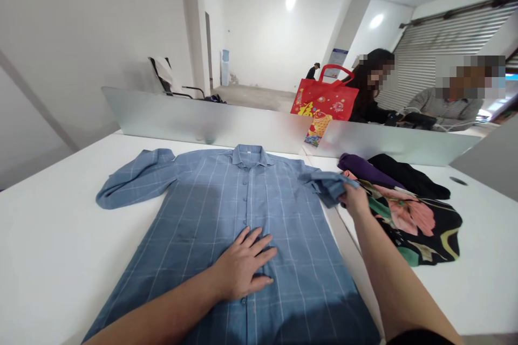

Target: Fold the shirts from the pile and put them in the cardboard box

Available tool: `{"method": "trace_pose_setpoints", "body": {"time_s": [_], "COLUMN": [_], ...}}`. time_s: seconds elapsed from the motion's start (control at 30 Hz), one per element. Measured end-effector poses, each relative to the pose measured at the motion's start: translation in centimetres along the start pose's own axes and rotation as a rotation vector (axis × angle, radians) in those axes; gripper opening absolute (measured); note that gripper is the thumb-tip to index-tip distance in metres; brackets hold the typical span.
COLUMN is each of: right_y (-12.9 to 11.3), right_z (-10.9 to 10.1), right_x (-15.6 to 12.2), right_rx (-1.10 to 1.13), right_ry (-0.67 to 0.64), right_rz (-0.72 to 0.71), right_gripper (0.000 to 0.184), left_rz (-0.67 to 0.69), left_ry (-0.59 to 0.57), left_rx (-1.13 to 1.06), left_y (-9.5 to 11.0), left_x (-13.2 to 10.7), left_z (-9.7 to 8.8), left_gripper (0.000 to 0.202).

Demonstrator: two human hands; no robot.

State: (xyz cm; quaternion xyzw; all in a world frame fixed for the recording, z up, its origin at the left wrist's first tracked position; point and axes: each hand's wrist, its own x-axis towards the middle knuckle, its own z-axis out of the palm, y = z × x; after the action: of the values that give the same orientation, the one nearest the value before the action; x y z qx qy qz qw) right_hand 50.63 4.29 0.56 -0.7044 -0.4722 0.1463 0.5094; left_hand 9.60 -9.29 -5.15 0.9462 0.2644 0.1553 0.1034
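A blue checked button-up shirt (pixel 206 210) lies front up, its collar (pixel 250 156) toward the far side and its lower end running out of view below. Flat on the front, over the button line, rests my left hand (pixel 247 264) with its fingers spread. My right hand (pixel 353 198) is closed on the shirt's sleeve (pixel 326 186) at the right, which is bunched up. The opposite sleeve (pixel 137 175) lies bent on the white table at the left.
The white table (pixel 48 226) carries a pile of folded clothes at the right: a floral garment (pixel 416 221), a purple one (pixel 370 170) and a black one (pixel 408 175). A frosted divider (pixel 182 118) borders the far edge. Beyond it are a red bag (pixel 324 97) and two people seated.
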Motion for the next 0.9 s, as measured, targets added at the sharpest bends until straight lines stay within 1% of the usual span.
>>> {"method": "trace_pose_setpoints", "body": {"time_s": [0.1,0.17,0.27,0.33,0.4,0.43,0.5,0.57,0.63,0.7,0.73,0.77,0.83,0.9], "right_y": [-1.3,-1.3,-0.2,0.4,0.3,-0.2,-2.2,-5.2,-8.6,-11.3,-12.3,-12.8,-12.6,-11.3], "right_z": [-2.1,-2.9,-2.7,-2.0,-1.3,-0.8,0.2,1.6,3.5,6.0,7.4,8.6,10.6,11.5], "right_x": [2.2,2.2,0.7,-0.4,-0.7,-0.6,-0.1,0.2,-0.5,-2.6,-4.0,-5.7,-9.1,-11.9], "right_rx": [0.277,0.409,0.557,0.657,0.748,0.785,0.843,0.895,0.981,1.138,1.227,1.285,1.289,1.23], "right_ry": [0.101,0.099,0.057,0.047,0.043,0.036,0.015,-0.012,-0.052,-0.148,-0.227,-0.328,-0.538,-0.702], "right_rz": [0.096,0.157,0.235,0.268,0.279,0.276,0.256,0.22,0.152,0.096,0.102,0.147,0.286,0.359], "right_gripper": [0.028,0.028,0.02,0.013,0.008,0.008,0.009,0.011,0.015,0.019,0.02,0.019,0.017,0.013], "left_rz": [-0.001,-0.001,0.0,-0.002,-0.005,-0.007,-0.012,-0.012,-0.006,-0.004,-0.006,-0.009,-0.011,-0.011], "left_ry": [-0.006,0.005,0.025,0.028,0.025,0.022,0.014,0.008,0.008,0.01,0.009,0.005,-0.008,-0.006], "left_rx": [0.01,0.011,0.005,0.001,-0.001,-0.001,-0.001,-0.005,-0.009,-0.016,-0.021,-0.025,-0.038,-0.054], "left_y": [0.0,-0.1,-0.1,-0.1,-0.1,-0.1,-0.1,-0.1,-0.2,-0.2,-0.3,-0.3,-0.2,-0.2], "left_x": [0.0,0.0,0.0,0.0,0.0,0.1,0.1,0.1,0.1,0.1,0.1,0.1,0.1,0.1], "left_z": [0.1,0.1,0.3,0.3,0.3,0.3,0.3,0.3,0.4,0.4,0.3,0.3,0.2,0.2], "left_gripper": [0.061,0.06,0.059,0.059,0.059,0.059,0.059,0.059,0.059,0.06,0.059,0.059,0.06,0.06]}}
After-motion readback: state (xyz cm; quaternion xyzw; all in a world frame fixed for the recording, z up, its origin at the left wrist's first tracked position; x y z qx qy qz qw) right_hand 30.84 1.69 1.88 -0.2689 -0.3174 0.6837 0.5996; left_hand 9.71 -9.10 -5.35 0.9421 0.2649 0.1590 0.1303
